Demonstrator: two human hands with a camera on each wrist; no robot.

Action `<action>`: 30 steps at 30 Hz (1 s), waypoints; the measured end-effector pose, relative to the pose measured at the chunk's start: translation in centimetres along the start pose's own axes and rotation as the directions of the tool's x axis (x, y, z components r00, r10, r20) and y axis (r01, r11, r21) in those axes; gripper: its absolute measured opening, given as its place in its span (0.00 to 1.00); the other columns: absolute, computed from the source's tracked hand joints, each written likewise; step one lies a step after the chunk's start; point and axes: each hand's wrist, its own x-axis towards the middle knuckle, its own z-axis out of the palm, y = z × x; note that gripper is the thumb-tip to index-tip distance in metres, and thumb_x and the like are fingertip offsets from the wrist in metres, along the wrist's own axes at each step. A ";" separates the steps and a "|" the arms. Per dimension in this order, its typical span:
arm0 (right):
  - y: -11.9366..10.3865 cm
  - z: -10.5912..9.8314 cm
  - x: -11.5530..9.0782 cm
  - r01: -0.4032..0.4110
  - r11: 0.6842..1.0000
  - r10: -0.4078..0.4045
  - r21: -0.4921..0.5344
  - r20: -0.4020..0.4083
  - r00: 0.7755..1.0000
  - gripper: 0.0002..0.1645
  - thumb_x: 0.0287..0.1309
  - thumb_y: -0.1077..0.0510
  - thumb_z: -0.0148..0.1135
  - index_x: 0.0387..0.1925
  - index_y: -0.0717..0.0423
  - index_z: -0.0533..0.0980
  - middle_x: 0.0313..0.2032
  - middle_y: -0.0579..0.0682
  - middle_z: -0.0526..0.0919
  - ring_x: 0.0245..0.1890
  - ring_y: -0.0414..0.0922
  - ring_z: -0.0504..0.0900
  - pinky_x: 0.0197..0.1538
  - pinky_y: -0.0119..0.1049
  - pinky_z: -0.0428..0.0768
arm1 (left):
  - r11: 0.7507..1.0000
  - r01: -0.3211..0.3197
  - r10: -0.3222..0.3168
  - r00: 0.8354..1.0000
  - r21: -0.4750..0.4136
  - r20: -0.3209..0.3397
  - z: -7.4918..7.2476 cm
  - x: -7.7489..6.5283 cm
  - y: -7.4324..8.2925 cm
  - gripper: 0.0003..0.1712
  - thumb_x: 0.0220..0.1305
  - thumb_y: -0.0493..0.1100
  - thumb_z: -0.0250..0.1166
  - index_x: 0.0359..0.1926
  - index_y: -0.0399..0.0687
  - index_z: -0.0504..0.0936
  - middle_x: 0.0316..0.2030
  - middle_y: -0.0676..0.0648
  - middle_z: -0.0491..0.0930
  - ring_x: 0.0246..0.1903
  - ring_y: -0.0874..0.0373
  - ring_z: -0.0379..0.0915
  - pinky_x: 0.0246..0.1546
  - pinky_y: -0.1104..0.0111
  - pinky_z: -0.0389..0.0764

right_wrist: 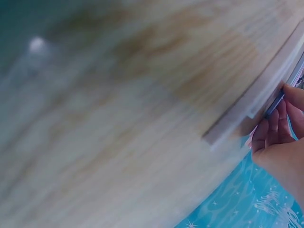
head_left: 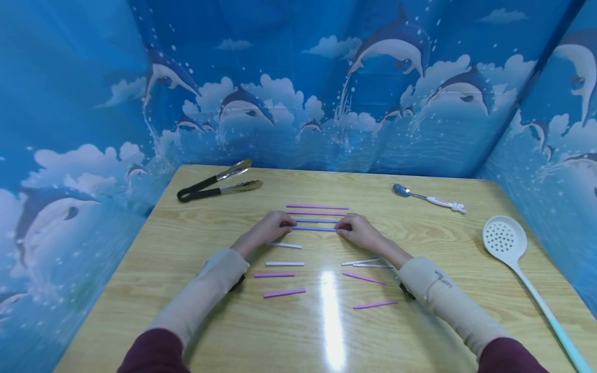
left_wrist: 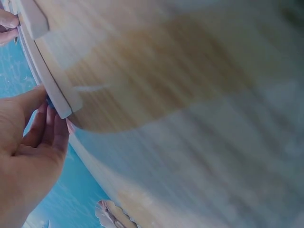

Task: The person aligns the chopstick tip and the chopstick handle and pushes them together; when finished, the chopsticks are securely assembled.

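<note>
Between my two hands lies a long, thin blue stick (head_left: 314, 228). My left hand (head_left: 272, 227) pinches its left end with thumb and fingertips, while my right hand (head_left: 360, 231) pinches the right end. Just beyond it, another blue stick (head_left: 317, 220) lies parallel, followed by a dark pink stick (head_left: 317, 213) and a purple-pink stick (head_left: 317, 206). In the left wrist view, the fingers (left_wrist: 59, 133) are close to a pale stick end. Fingertips (right_wrist: 260, 135) of the right hand meet a dark blue stick in the right wrist view.
Shorter sticks, pale (head_left: 284, 263) and pink (head_left: 274, 275), lie in front of the left hand; more pale (head_left: 361, 262) and pink ones (head_left: 365, 278) lie near the right forearm. Black-handled tongs (head_left: 219, 184), a spoon (head_left: 426, 198) and a white skimmer (head_left: 506, 241) lie around the wooden table (head_left: 140, 311).
</note>
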 end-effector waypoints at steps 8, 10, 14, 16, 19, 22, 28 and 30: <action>-0.1 0.0 0.0 -0.008 1.000 0.008 0.005 0.004 1.000 0.07 0.59 0.65 0.62 0.37 0.65 0.82 0.33 0.54 0.82 0.34 0.45 0.79 0.38 0.35 0.79 | 0.999 0.026 -0.026 1.000 -0.032 0.004 -0.1 -0.1 0.2 0.12 0.61 0.35 0.63 0.45 0.34 0.82 0.43 0.39 0.83 0.46 0.48 0.78 0.51 0.62 0.78; -0.1 0.0 0.0 -0.019 1.000 0.018 0.014 0.002 1.000 0.07 0.59 0.64 0.62 0.38 0.64 0.82 0.34 0.54 0.82 0.35 0.45 0.79 0.39 0.36 0.79 | 0.999 0.036 -0.036 0.999 -0.036 0.002 -0.1 -0.2 0.2 0.12 0.61 0.35 0.64 0.46 0.35 0.82 0.43 0.39 0.83 0.46 0.48 0.78 0.51 0.63 0.78; 0.0 -0.1 -0.1 -0.032 0.999 0.033 0.030 -0.012 0.999 0.08 0.59 0.63 0.63 0.38 0.64 0.82 0.34 0.54 0.82 0.36 0.45 0.79 0.41 0.37 0.79 | 0.997 0.059 -0.060 0.998 -0.054 -0.007 0.0 -0.3 0.2 0.13 0.61 0.36 0.64 0.47 0.35 0.81 0.43 0.40 0.82 0.45 0.49 0.78 0.51 0.63 0.78; 0.0 -0.1 -0.2 -0.029 0.999 0.030 0.032 -0.024 0.999 0.08 0.58 0.63 0.63 0.38 0.64 0.82 0.34 0.54 0.82 0.36 0.46 0.79 0.42 0.36 0.79 | 0.996 0.065 -0.066 0.998 -0.063 -0.018 -0.1 -0.4 0.2 0.14 0.61 0.36 0.64 0.47 0.35 0.81 0.43 0.40 0.82 0.45 0.49 0.78 0.51 0.62 0.78; 0.0 -0.3 -0.4 -0.030 0.999 0.032 0.038 -0.035 0.999 0.08 0.58 0.63 0.63 0.38 0.65 0.81 0.33 0.54 0.82 0.34 0.45 0.78 0.40 0.34 0.79 | 0.995 0.064 -0.067 0.997 -0.075 -0.034 -0.2 -0.7 0.2 0.14 0.61 0.36 0.64 0.48 0.34 0.81 0.43 0.39 0.82 0.45 0.49 0.78 0.51 0.62 0.78; -0.1 -0.6 -0.8 -0.041 0.998 0.042 0.044 -0.029 0.999 0.09 0.58 0.63 0.63 0.38 0.65 0.81 0.33 0.54 0.81 0.33 0.44 0.77 0.38 0.32 0.77 | 0.993 0.077 -0.081 0.996 -0.094 -0.043 -0.3 -1.2 0.2 0.14 0.61 0.36 0.64 0.48 0.35 0.81 0.42 0.40 0.82 0.45 0.49 0.78 0.50 0.62 0.78; -0.2 -1.1 -1.6 -0.056 0.997 0.056 0.055 0.000 0.998 0.10 0.58 0.61 0.64 0.39 0.64 0.81 0.32 0.52 0.81 0.32 0.43 0.76 0.36 0.31 0.76 | 0.992 0.070 -0.075 0.996 -0.107 -0.046 -0.4 -2.2 0.3 0.13 0.61 0.37 0.64 0.46 0.36 0.82 0.42 0.40 0.83 0.44 0.49 0.78 0.50 0.61 0.79; -0.2 -1.2 -1.9 -0.070 0.996 0.070 0.062 0.010 0.998 0.10 0.58 0.60 0.64 0.39 0.63 0.81 0.32 0.52 0.81 0.33 0.43 0.77 0.37 0.32 0.77 | 0.993 0.051 -0.056 0.997 -0.106 -0.047 -0.5 -2.4 0.3 0.13 0.61 0.37 0.64 0.46 0.35 0.82 0.41 0.40 0.83 0.44 0.48 0.78 0.50 0.61 0.78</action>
